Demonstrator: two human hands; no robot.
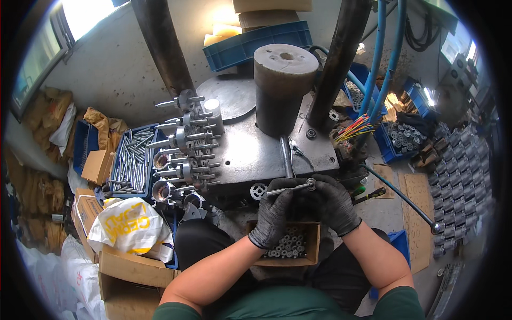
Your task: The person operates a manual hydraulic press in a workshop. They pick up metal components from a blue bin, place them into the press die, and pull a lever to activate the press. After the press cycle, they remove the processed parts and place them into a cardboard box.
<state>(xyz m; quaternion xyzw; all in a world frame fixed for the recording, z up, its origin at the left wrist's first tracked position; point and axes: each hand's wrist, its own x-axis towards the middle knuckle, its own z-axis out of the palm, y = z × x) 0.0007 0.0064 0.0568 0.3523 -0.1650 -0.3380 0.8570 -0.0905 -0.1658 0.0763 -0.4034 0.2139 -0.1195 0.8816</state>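
Observation:
Both my hands wear dark grey gloves and meet just in front of the press table's near edge. A slim metal shaft (288, 188) lies across the fingers of my left hand (273, 213), which are closed around it. At the shaft's right end sits a small ring-shaped bearing (311, 184), gripped by the fingertips of my right hand (337, 207). Whether the bearing is fully on the shaft I cannot tell. Below my hands, between my knees, a cardboard box (314, 242) holds several small bearings (288, 244).
A steel press table (240, 160) carries a thick cylinder (285, 85), pliers (302, 152) and a rod (287, 157). Shafts with rotors (184, 137) line its left edge. A blue crate of shafts (130, 160) stands left. Stacked metal housings (461, 186) and a long lever (400, 197) are right.

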